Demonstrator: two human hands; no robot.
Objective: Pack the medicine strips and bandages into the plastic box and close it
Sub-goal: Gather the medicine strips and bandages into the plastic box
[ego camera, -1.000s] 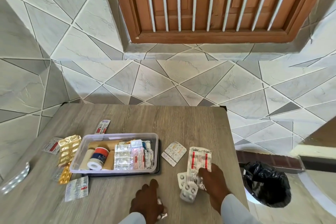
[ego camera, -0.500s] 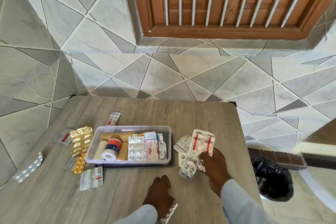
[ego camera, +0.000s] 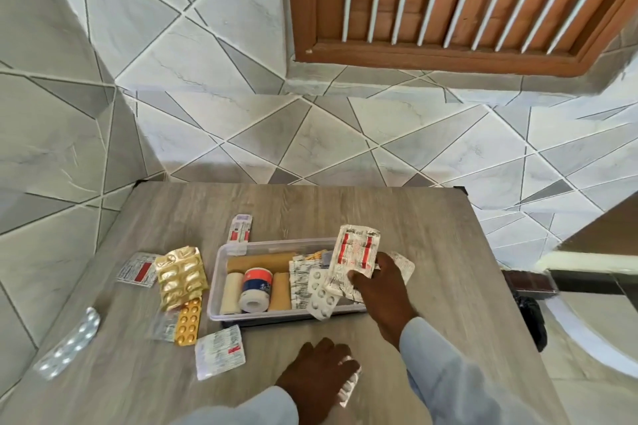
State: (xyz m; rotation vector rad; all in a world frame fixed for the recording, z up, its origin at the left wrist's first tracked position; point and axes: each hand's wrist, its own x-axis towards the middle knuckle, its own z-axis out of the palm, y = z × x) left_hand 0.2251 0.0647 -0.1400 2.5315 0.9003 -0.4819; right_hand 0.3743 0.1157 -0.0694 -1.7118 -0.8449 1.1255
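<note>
A wooden table (ego camera: 345, 217) fills the lower half of the frame. A clear plastic box (ego camera: 221, 272) sits near the middle of it, with no lid on.

The right hand (ego camera: 383, 290) is just right of the middle of the frame, over the right end of the box. Its thumb and fingers pinch a bunch of medicine strips. The biggest is a white strip with red bars (ego camera: 355, 255), tilted up above the box. Small white pill strips (ego camera: 321, 297) hang below it, over the front wall of the box.

The left hand (ego camera: 317, 376) is at the bottom middle of the frame, resting on the table. Its fingers curl around a silver pill strip (ego camera: 348, 386), and only the end of that strip shows.

Inside the box, on its left side, lie tan bandage rolls (ego camera: 231, 293) and a white tape roll with a blue and red label (ego camera: 257, 290). More strips lie in the right side.

Other strips are still out on the table. A gold strip (ego camera: 181, 276) and an orange pill strip (ego camera: 188, 321) lie left of the box. A white strip with red print (ego camera: 220, 352) lies in front of it. A silver strip (ego camera: 69, 345) lies at the far left edge. A small red and white strip (ego camera: 240, 229) touches the back left corner of the box.
</note>
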